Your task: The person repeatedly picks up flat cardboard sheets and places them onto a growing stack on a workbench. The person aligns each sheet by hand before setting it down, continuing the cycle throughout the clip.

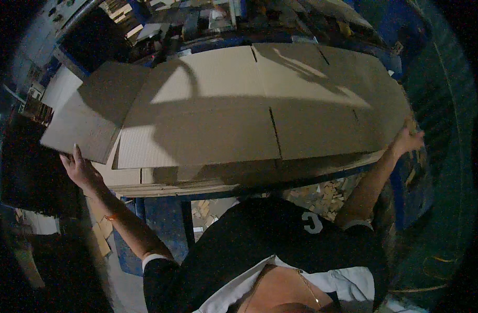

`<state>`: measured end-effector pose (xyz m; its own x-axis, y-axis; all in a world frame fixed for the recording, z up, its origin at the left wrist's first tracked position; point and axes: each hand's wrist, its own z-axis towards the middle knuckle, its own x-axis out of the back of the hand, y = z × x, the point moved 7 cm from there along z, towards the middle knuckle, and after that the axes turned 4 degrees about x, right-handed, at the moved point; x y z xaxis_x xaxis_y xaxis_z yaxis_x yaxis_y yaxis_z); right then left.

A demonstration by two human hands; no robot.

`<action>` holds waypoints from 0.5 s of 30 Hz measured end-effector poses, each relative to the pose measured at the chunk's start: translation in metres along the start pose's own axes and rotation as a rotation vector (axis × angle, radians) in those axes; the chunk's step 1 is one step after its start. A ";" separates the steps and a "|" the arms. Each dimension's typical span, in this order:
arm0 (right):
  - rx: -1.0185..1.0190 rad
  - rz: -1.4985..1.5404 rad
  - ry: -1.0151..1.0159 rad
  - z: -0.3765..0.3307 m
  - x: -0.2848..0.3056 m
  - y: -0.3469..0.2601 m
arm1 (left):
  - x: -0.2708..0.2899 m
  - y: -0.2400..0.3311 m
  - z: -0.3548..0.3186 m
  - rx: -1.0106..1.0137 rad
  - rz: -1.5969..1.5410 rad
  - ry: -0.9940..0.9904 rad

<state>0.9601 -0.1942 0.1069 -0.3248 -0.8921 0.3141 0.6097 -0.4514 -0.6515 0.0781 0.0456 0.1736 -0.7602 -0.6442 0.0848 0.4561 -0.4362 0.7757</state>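
Observation:
A large flat brown cardboard sheet (207, 130) with cut slots and crease lines lies in front of me. Its left panel (100, 112) appears angled up from the rest. My left hand (83, 172) grips that panel's near corner, thumb on top and fingers underneath. At the far right end, my right hand (406, 141) is closed around the sheet's edge; its fingertips are partly hidden. Beneath the sheet is a stack of more cardboard sheets (197, 189), their layered edges showing along the near side.
A blue metal frame (239, 193) carries the stack. Beyond it stands machinery (213, 26), with a dark box-like part (93, 39) at far left. Cardboard scraps (327, 198) litter the floor below. A dark green surface (447, 156) lies at the right.

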 end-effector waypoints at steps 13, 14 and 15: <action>-0.004 0.636 -0.263 -0.039 0.097 -0.083 | 0.036 -0.035 -0.067 0.148 0.060 -0.165; 0.147 0.362 -0.274 -0.058 0.120 -0.101 | 0.033 -0.028 -0.089 0.140 0.076 -0.203; 0.268 0.337 -0.396 -0.091 0.124 -0.116 | 0.027 -0.019 -0.114 0.137 0.048 -0.267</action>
<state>0.7834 -0.2503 0.1586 0.1825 -0.9039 0.3869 0.8107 -0.0844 -0.5794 0.1022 -0.0352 0.0901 -0.8420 -0.4664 0.2710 0.4419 -0.3082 0.8424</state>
